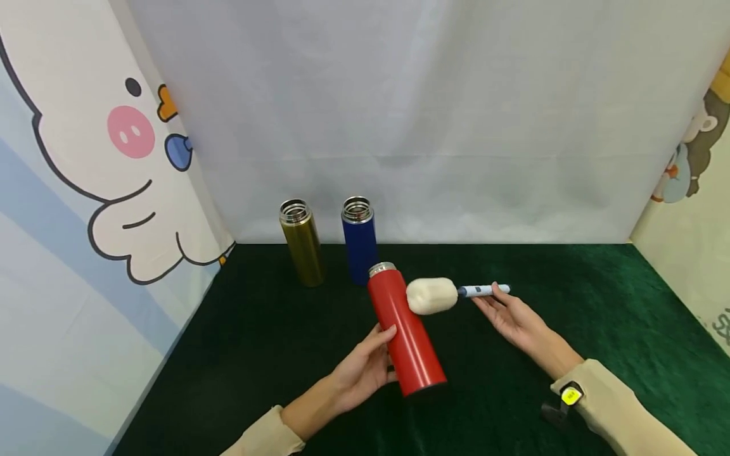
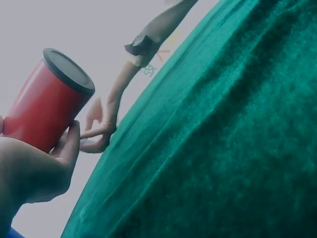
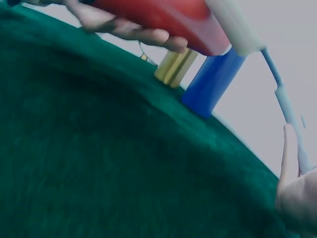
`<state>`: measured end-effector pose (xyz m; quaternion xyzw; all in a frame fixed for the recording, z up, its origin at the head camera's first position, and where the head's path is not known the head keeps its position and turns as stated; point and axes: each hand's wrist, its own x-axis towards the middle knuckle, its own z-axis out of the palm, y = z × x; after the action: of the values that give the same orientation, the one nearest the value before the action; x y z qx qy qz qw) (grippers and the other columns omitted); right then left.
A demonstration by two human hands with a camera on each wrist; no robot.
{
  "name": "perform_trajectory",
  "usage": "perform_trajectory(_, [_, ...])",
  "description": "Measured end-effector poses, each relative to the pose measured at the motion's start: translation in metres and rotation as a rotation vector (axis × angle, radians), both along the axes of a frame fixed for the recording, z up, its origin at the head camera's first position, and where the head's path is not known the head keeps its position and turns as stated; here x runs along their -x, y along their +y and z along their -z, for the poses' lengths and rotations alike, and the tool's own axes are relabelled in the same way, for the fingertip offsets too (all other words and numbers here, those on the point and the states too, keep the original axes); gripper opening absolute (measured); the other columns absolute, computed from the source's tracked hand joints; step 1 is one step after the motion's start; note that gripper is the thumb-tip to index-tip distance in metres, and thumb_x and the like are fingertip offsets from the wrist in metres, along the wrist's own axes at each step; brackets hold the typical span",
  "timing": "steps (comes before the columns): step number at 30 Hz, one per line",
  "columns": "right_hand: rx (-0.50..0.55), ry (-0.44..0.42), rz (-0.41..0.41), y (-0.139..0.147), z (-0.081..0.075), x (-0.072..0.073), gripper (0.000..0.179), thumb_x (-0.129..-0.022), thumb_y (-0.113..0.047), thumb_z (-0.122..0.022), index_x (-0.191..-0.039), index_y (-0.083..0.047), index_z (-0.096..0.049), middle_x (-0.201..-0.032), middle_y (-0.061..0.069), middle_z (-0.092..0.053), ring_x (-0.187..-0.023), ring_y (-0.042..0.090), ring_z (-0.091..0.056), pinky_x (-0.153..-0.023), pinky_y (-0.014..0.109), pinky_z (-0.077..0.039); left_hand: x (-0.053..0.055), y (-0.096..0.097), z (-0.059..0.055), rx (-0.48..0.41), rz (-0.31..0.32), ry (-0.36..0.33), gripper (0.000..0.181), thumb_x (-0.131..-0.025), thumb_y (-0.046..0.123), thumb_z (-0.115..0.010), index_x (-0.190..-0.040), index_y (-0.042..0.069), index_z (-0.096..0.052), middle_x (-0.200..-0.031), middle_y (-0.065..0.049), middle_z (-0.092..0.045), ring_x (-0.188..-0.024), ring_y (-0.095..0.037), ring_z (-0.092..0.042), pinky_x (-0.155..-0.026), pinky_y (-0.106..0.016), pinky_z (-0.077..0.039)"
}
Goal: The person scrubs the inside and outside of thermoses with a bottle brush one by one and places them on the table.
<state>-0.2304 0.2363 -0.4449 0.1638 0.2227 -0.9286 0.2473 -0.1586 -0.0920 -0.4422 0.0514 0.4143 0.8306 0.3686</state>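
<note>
My left hand grips a red bottle around its middle, lifted above the green cloth. The bottle leans, its silver mouth up and to the left, its dark base showing in the left wrist view. With thumb and fingers my right hand pinches the pale handle of a bottle brush. The brush's white sponge head points left and overlaps the red bottle's upper side in the head view; whether they touch I cannot tell. In the right wrist view the handle rises from the fingers.
Behind the hands, a gold bottle and a blue bottle stand upright with lids off on the green cloth. A white curtain hangs along the back edge. Printed panels flank both sides.
</note>
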Motion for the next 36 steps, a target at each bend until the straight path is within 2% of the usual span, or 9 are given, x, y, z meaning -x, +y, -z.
perform_trajectory(3, [0.065,-0.035,0.068,-0.009,-0.005,0.007,0.045,-0.104,-0.016,-0.052,-0.143,-0.025,-0.032,-0.106,0.016,-0.067,-0.105,0.025,-0.073,-0.117,0.022,-0.039,-0.001,0.0,0.001,0.027,0.026,0.028,0.06,-0.108,0.041,-0.044,-0.158,0.024,-0.017,-0.141,0.0,-0.052,-0.124,-0.016,-0.056,-0.102,-0.038,-0.049])
perform_trajectory(5, [0.098,-0.053,0.101,-0.015,-0.009,0.01,0.05,-0.104,-0.015,-0.053,-0.147,-0.027,-0.031,-0.106,0.018,-0.066,-0.124,0.024,-0.066,-0.118,0.022,-0.037,-0.002,0.001,0.002,0.039,0.029,0.031,0.059,-0.108,0.041,-0.044,-0.158,0.024,-0.018,-0.14,0.0,-0.053,-0.123,-0.016,-0.056,-0.102,-0.038,-0.049])
perform_trajectory(8, [0.117,-0.049,0.096,-0.021,-0.011,0.01,0.046,-0.104,-0.014,-0.053,-0.145,-0.023,-0.034,-0.108,0.019,-0.066,-0.129,0.024,-0.062,-0.119,0.023,-0.036,-0.003,0.001,0.003,0.039,0.029,0.028,0.059,-0.108,0.043,-0.045,-0.156,0.023,-0.018,-0.14,0.0,-0.053,-0.123,-0.016,-0.056,-0.102,-0.037,-0.049])
perform_trajectory(14, [0.054,0.052,-0.074,-0.018,-0.002,-0.004,0.016,-0.108,-0.015,-0.048,-0.121,-0.01,-0.053,-0.116,0.013,-0.065,-0.107,0.025,-0.07,-0.11,0.027,-0.049,0.001,-0.006,-0.003,-0.034,-0.015,-0.002,0.066,-0.108,0.046,-0.046,-0.159,0.025,-0.011,-0.152,-0.002,-0.045,-0.13,-0.017,-0.053,-0.107,-0.037,-0.048])
perform_trajectory(19, [0.072,0.136,-0.198,-0.004,0.006,-0.009,0.024,-0.109,-0.017,-0.045,-0.116,-0.004,-0.065,-0.12,0.01,-0.061,-0.111,0.021,-0.068,-0.104,0.027,-0.053,0.004,-0.009,-0.006,-0.059,-0.084,-0.031,0.069,-0.106,0.047,-0.049,-0.16,0.027,-0.012,-0.154,-0.003,-0.041,-0.131,-0.017,-0.052,-0.107,-0.036,-0.049])
perform_trajectory(23, [0.128,0.166,-0.249,0.006,0.018,-0.002,0.024,-0.108,-0.015,-0.047,-0.119,-0.002,-0.064,-0.119,0.012,-0.062,-0.112,0.024,-0.068,-0.102,0.029,-0.055,0.004,-0.009,-0.006,-0.057,-0.077,-0.043,0.067,-0.106,0.047,-0.049,-0.16,0.024,-0.016,-0.151,-0.003,-0.046,-0.129,-0.017,-0.055,-0.107,-0.037,-0.05])
perform_trajectory(30, [-0.005,0.06,-0.092,-0.002,0.006,0.003,0.016,-0.107,-0.017,-0.048,-0.112,-0.006,-0.06,-0.109,0.01,-0.066,-0.101,0.019,-0.07,-0.102,0.025,-0.054,0.0,-0.009,-0.002,-0.054,0.016,-0.004,0.066,-0.109,0.046,-0.042,-0.163,0.018,-0.015,-0.15,-0.002,-0.053,-0.128,-0.018,-0.059,-0.108,-0.04,-0.051])
perform_trajectory(33, [0.029,-0.007,-0.019,-0.009,0.0,0.006,0.022,-0.106,-0.015,-0.05,-0.127,-0.011,-0.051,-0.108,0.016,-0.067,-0.105,0.024,-0.071,-0.112,0.024,-0.045,-0.001,-0.009,-0.002,-0.066,0.061,0.019,0.065,-0.11,0.042,-0.041,-0.163,0.016,-0.015,-0.147,0.001,-0.055,-0.127,-0.017,-0.059,-0.107,-0.039,-0.052])
perform_trajectory(36, [0.076,-0.06,0.044,-0.018,-0.008,0.01,0.047,-0.105,-0.013,-0.051,-0.148,-0.022,-0.034,-0.105,0.02,-0.068,-0.128,0.024,-0.063,-0.119,0.023,-0.036,-0.002,-0.009,-0.002,-0.072,0.102,0.031,0.064,-0.11,0.041,-0.041,-0.163,0.016,-0.014,-0.144,0.002,-0.057,-0.127,-0.016,-0.06,-0.106,-0.038,-0.052])
